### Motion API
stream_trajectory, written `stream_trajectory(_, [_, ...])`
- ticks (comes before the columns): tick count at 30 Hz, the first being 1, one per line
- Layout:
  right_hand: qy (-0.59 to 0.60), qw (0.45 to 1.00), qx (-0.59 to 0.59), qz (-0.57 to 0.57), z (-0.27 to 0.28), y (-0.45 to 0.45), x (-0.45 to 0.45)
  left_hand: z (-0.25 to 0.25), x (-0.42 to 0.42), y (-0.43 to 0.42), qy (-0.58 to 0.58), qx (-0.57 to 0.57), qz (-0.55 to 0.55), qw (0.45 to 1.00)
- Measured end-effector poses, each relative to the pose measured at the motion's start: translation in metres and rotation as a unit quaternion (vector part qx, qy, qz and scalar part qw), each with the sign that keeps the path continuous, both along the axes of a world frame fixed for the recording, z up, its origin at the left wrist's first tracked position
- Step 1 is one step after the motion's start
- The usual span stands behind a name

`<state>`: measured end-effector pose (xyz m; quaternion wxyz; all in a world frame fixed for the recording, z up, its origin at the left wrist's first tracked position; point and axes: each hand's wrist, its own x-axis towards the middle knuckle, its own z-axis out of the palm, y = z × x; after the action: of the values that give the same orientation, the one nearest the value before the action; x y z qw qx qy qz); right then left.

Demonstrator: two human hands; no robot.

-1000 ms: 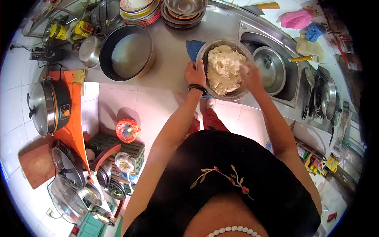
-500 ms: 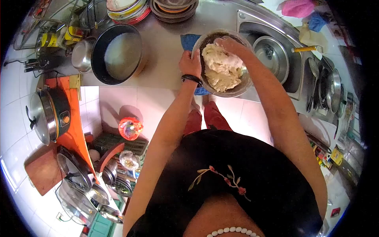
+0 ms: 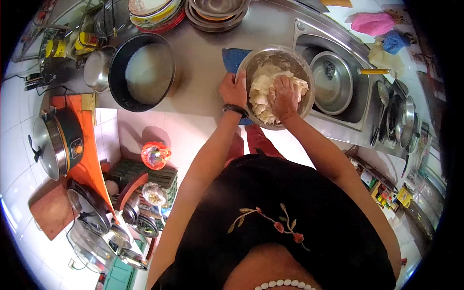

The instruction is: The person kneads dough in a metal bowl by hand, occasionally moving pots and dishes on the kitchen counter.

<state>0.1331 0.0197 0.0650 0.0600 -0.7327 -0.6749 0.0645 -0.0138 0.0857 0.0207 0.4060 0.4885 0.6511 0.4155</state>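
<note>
A round metal bowl (image 3: pixel 285 57) sits at the counter's front edge, left of the sink, over a folded blue cloth (image 3: pixel 234 59). In it lies a large lump of pale, rough dough (image 3: pixel 261 92). My left hand (image 3: pixel 233 90) is closed on the bowl's left rim, the thumb on top. Flat on the dough, near its middle, rests my right hand (image 3: pixel 285 98), fingers stretched out and slightly apart. The dough bulges around it on both sides. A dark bracelet is on my left wrist.
To the left stands a deep black pot (image 3: pixel 118 72) with cloudy liquid, beside a small steel pan (image 3: pixel 97 72). The sink (image 3: pixel 357 116) on the right holds a metal basin (image 3: pixel 345 92). Stacked plates (image 3: pixel 157 19) and bowls (image 3: pixel 217 21) stand behind.
My right hand has moved from the dough's far edge to its middle and now presses down. The dough is bunched more to the right. My left hand keeps hold of the rim.
</note>
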Motion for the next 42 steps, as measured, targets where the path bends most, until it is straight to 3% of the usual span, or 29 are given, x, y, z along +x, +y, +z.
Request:
stream_trajectory(1, [0.001, 1.000, -0.028, -0.011, -0.003, 0.006, 0.000, -0.001, 0.000, 0.001, 0.014, -0.002, -0.005, 1.000])
stream_trajectory(4, [-0.022, 0.999, 0.032, 0.017, -0.017, 0.032, 0.003, -0.006, 0.000, 0.001, 0.031, -0.006, -0.014, 0.999])
stream_trajectory(5, [-0.008, 0.992, 0.119, 0.038, -0.030, 0.040, 0.006, -0.007, 0.000, 0.001, 0.021, -0.002, -0.016, 1.000])
stream_trajectory(8, [0.018, 0.998, 0.040, 0.041, -0.027, 0.059, 0.009, 0.007, -0.002, 0.000, 0.040, -0.015, -0.038, 0.998])
stream_trajectory(14, [-0.019, 1.000, 0.019, 0.004, -0.026, 0.072, 0.006, 0.006, -0.002, -0.004, 0.085, -0.001, -0.043, 0.995])
stream_trajectory(18, [-0.083, 0.981, 0.160, 0.075, -0.015, 0.049, 0.020, -0.014, -0.001, -0.003, 0.023, 0.024, -0.002, 0.999])
stream_trajectory(19, [-0.024, 0.977, 0.182, 0.107, 0.012, 0.044, 0.024, -0.012, 0.000, -0.003, 0.011, 0.009, 0.004, 1.000])
stream_trajectory(20, [0.139, 0.979, 0.097, 0.113, 0.010, 0.041, 0.035, -0.010, 0.000, -0.003, 0.017, 0.011, -0.001, 1.000])
stream_trajectory(22, [0.448, 0.884, -0.075, 0.109, -0.009, 0.043, 0.070, -0.001, -0.003, -0.002, 0.035, 0.015, -0.012, 0.999])
stream_trajectory(23, [0.193, 0.946, 0.019, 0.261, -0.030, 0.044, 0.086, -0.012, 0.000, -0.001, 0.018, 0.004, -0.005, 1.000])
stream_trajectory(26, [-0.037, 0.946, -0.030, 0.320, -0.011, 0.083, 0.054, -0.020, -0.001, 0.000, 0.011, 0.012, -0.007, 1.000])
stream_trajectory(29, [-0.027, 0.940, -0.294, 0.169, 0.006, 0.111, 0.007, -0.016, -0.001, -0.001, 0.052, 0.043, 0.002, 0.998])
stream_trajectory(32, [-0.030, 0.962, -0.243, 0.124, -0.023, 0.090, 0.005, -0.007, 0.000, -0.002, -0.009, 0.028, 0.014, 0.999])
stream_trajectory(33, [-0.020, 0.946, -0.321, 0.031, 0.016, 0.084, -0.014, -0.011, -0.001, -0.003, 0.000, 0.025, 0.011, 1.000])
stream_trajectory(35, [-0.102, 0.963, -0.236, 0.080, 0.034, 0.045, -0.025, -0.021, 0.000, 0.000, 0.017, 0.022, 0.007, 1.000])
stream_trajectory(38, [-0.056, 0.992, -0.015, 0.109, 0.034, 0.004, -0.019, 0.007, -0.003, -0.002, 0.021, -0.006, 0.003, 1.000])
stream_trajectory(39, [-0.037, 0.991, 0.030, 0.123, 0.033, -0.001, -0.016, -0.014, -0.001, -0.002, -0.002, -0.003, 0.002, 1.000])
stream_trajectory(42, [0.031, 0.985, 0.078, 0.153, 0.006, -0.004, 0.000, -0.007, -0.002, -0.003, 0.002, -0.004, -0.001, 1.000])
